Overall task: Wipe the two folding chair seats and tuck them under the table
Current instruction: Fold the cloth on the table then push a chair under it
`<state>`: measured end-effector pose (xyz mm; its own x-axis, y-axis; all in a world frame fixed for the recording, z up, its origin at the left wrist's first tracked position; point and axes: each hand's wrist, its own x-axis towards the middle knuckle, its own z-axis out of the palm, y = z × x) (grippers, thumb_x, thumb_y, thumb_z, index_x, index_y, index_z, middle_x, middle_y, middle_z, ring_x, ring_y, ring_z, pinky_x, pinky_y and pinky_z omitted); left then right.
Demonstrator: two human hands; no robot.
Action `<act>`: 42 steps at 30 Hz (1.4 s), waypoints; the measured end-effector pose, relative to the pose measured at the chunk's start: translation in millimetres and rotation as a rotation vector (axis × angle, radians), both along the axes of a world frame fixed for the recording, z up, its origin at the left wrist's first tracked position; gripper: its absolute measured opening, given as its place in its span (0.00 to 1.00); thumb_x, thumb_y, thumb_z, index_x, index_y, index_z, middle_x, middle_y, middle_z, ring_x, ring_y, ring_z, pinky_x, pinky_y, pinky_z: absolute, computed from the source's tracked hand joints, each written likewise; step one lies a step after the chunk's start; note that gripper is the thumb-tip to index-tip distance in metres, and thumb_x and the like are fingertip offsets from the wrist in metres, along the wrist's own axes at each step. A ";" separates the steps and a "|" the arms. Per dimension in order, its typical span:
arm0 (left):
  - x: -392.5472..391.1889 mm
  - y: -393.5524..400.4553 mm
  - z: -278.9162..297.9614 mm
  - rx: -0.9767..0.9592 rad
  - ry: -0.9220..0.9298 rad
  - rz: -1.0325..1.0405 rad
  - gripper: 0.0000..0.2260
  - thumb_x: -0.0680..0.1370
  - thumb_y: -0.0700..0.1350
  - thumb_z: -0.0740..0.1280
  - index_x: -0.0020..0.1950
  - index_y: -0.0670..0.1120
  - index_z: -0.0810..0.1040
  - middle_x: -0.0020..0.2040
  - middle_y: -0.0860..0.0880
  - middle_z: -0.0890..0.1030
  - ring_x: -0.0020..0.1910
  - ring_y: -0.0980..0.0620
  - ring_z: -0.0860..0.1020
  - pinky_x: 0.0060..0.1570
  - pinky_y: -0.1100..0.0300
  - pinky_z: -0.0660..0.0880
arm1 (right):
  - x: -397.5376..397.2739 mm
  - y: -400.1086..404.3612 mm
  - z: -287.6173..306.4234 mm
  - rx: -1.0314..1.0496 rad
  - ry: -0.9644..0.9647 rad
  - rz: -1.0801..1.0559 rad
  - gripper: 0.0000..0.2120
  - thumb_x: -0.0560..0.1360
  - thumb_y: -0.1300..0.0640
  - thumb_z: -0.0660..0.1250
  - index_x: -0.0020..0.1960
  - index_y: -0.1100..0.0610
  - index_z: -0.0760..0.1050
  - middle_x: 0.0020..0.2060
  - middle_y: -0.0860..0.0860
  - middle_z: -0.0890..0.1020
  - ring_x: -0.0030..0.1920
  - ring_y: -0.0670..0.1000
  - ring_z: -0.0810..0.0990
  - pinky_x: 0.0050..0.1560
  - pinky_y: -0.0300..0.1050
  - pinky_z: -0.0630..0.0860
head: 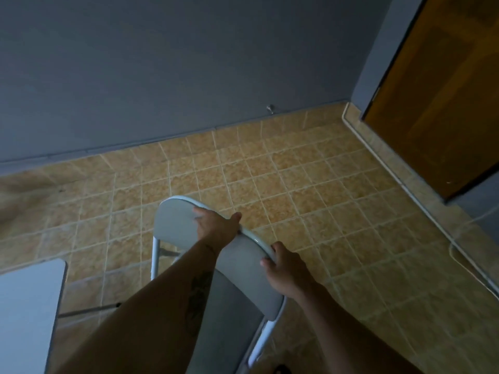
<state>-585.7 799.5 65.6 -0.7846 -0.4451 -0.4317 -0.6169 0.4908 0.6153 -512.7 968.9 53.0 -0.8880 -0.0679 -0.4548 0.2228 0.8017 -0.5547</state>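
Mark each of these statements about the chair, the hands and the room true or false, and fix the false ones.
1. Both hands grip the chair's backrest. True: the left hand and right hand hold its top rail.
2. A cloth is in the right hand. False: no cloth shows.
3. The floor is tiled. True.
4. The wooden door stands at the left. False: it is at the right.
5. A table corner shows at lower left. True.

Both hands (216, 228) (286, 271) grip the folding chair's backrest (240, 255).
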 end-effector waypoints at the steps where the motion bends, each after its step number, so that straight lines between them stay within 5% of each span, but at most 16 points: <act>1: -0.6 4.8 -5.5 -0.010 -0.001 0.018 0.53 0.72 0.58 0.71 0.77 0.38 0.35 0.77 0.33 0.56 0.71 0.33 0.67 0.67 0.45 0.70 | -3.5 3.4 -3.2 0.020 0.023 0.019 0.14 0.79 0.44 0.61 0.57 0.53 0.70 0.49 0.53 0.81 0.46 0.56 0.79 0.43 0.45 0.71; 9: 6.4 8.8 -24.8 0.010 0.066 -0.016 0.53 0.69 0.54 0.71 0.78 0.46 0.34 0.79 0.37 0.53 0.70 0.34 0.67 0.65 0.42 0.72 | -4.1 11.9 -11.6 -0.067 -0.055 0.135 0.11 0.76 0.42 0.65 0.50 0.49 0.73 0.40 0.47 0.80 0.39 0.49 0.80 0.35 0.42 0.73; 14: 23.6 -7.1 -21.4 0.014 0.092 -0.163 0.54 0.69 0.55 0.72 0.78 0.47 0.35 0.78 0.40 0.56 0.68 0.36 0.70 0.63 0.44 0.74 | 16.2 -6.9 -11.0 -0.194 -0.191 0.188 0.15 0.74 0.45 0.69 0.58 0.50 0.76 0.45 0.46 0.82 0.41 0.45 0.81 0.37 0.39 0.76; 18: 47.0 -27.6 -22.7 0.054 0.131 -0.269 0.51 0.72 0.54 0.73 0.79 0.46 0.38 0.80 0.44 0.52 0.76 0.41 0.61 0.71 0.49 0.65 | 31.4 -12.6 -14.3 -0.315 -0.457 0.162 0.14 0.75 0.57 0.71 0.59 0.53 0.76 0.50 0.52 0.83 0.47 0.52 0.85 0.43 0.46 0.83; 20: 62.3 -43.8 -20.8 0.092 0.131 -0.303 0.47 0.73 0.54 0.73 0.80 0.48 0.44 0.79 0.45 0.57 0.75 0.43 0.63 0.71 0.51 0.67 | 30.7 -9.8 -14.8 -0.334 -0.571 0.141 0.11 0.74 0.66 0.67 0.55 0.58 0.79 0.48 0.56 0.84 0.48 0.56 0.85 0.45 0.49 0.81; 23: 93.1 -63.8 -25.8 0.195 0.098 -0.278 0.35 0.74 0.51 0.72 0.78 0.53 0.59 0.72 0.44 0.72 0.65 0.46 0.75 0.58 0.58 0.74 | 23.0 -16.9 -5.3 -0.293 -0.436 0.035 0.14 0.74 0.69 0.62 0.44 0.55 0.83 0.38 0.55 0.85 0.42 0.56 0.84 0.40 0.48 0.76; 25: 121.4 -63.7 -34.5 0.232 0.025 -0.270 0.36 0.71 0.50 0.75 0.76 0.52 0.63 0.72 0.44 0.72 0.66 0.45 0.74 0.60 0.55 0.74 | 14.9 -30.7 4.9 -0.310 -0.281 -0.095 0.12 0.77 0.63 0.62 0.46 0.52 0.82 0.40 0.54 0.86 0.45 0.56 0.84 0.45 0.50 0.79; 30: 182.1 -25.0 -55.0 0.430 -0.101 -0.243 0.60 0.57 0.58 0.81 0.80 0.45 0.49 0.76 0.44 0.62 0.72 0.44 0.67 0.71 0.49 0.67 | 8.3 -81.7 25.2 -0.296 -0.135 -0.101 0.12 0.75 0.49 0.61 0.50 0.55 0.78 0.47 0.57 0.84 0.49 0.61 0.83 0.51 0.58 0.79; 33: 192.1 -7.2 -60.2 0.319 -0.050 -0.242 0.63 0.55 0.66 0.77 0.79 0.44 0.49 0.77 0.45 0.60 0.74 0.45 0.63 0.72 0.48 0.66 | 22.8 -106.5 29.8 0.047 -0.061 0.110 0.17 0.80 0.50 0.57 0.65 0.56 0.69 0.57 0.59 0.79 0.53 0.61 0.79 0.46 0.48 0.70; 37: 207.7 -1.0 -61.9 0.273 -0.026 -0.269 0.58 0.63 0.63 0.77 0.79 0.42 0.44 0.76 0.45 0.58 0.72 0.43 0.65 0.69 0.50 0.68 | 40.8 -120.0 25.7 0.237 -0.031 0.136 0.18 0.82 0.57 0.56 0.71 0.57 0.60 0.56 0.60 0.78 0.40 0.56 0.72 0.39 0.46 0.67; 42: 230.6 -14.8 -51.6 0.223 -0.021 -0.297 0.53 0.62 0.61 0.77 0.78 0.43 0.53 0.72 0.45 0.67 0.68 0.44 0.70 0.65 0.50 0.72 | 49.7 -125.2 18.5 0.218 -0.042 0.124 0.22 0.80 0.56 0.58 0.72 0.56 0.62 0.62 0.62 0.78 0.55 0.64 0.79 0.47 0.48 0.72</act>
<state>-355.1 784.7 14.0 -0.8552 -0.0928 -0.5099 -0.4817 0.5054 0.7159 -463.0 843.6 71.6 -0.8592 -0.0714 -0.5066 0.1343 0.9240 -0.3580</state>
